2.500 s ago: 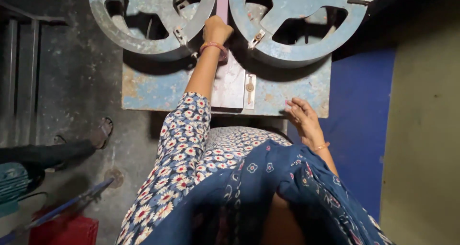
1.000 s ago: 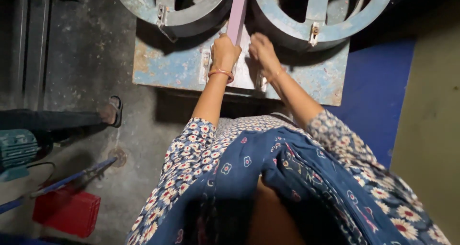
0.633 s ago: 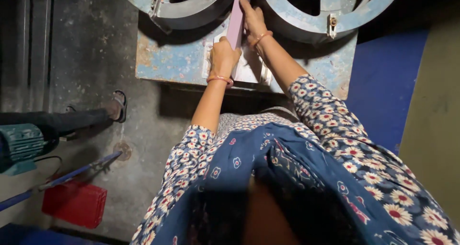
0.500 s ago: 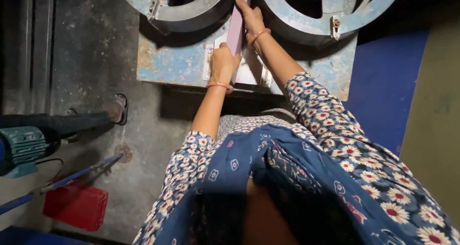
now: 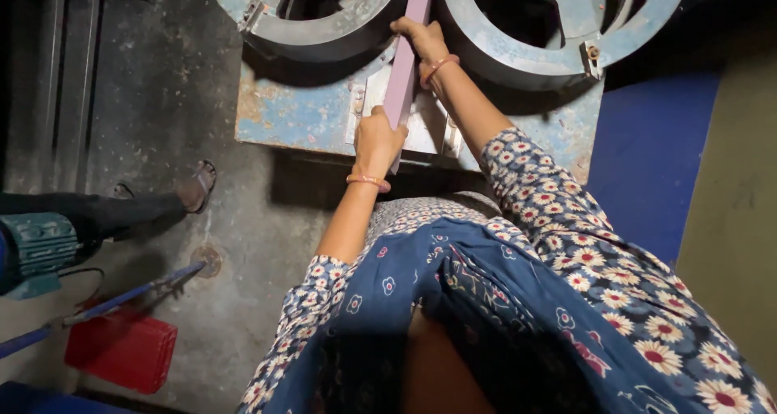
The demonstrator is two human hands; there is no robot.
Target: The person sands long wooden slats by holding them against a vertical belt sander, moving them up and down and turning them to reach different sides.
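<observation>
The top of the strip (image 5: 402,62) is running out of the upper edge of the picture, so its far end is not showing. Both wheels (image 5: 324,21) are being cut off by that same edge, and their hubs are sitting in deep shadow. The fingers of the left hand (image 5: 377,141) are curling away from the camera, and the strip's near end is disappearing behind that hand, so where it stops is hard to tell. The person's body, in a flowered dress (image 5: 550,292), is filling the lower right and hiding the floor beneath.

The strip, pale pink and narrow, is lying with its long axis running almost straight away from the person, leaning slightly right toward the top. It is passing through the gap between the two grey-blue wheels and over the light plate (image 5: 425,127) on the worn blue machine (image 5: 299,114).

The left hand's grip is closing around the strip's near part, just above an orange bangle. The right hand (image 5: 421,42) is sitting farther up, fingers pressing on the strip's right edge beside the right wheel; whether they are wrapping fully around it is unclear.

At the left, another person's sandalled foot (image 5: 198,183) is resting on the concrete floor (image 5: 162,74), near a teal motor (image 5: 36,248) and a red box (image 5: 121,349).
</observation>
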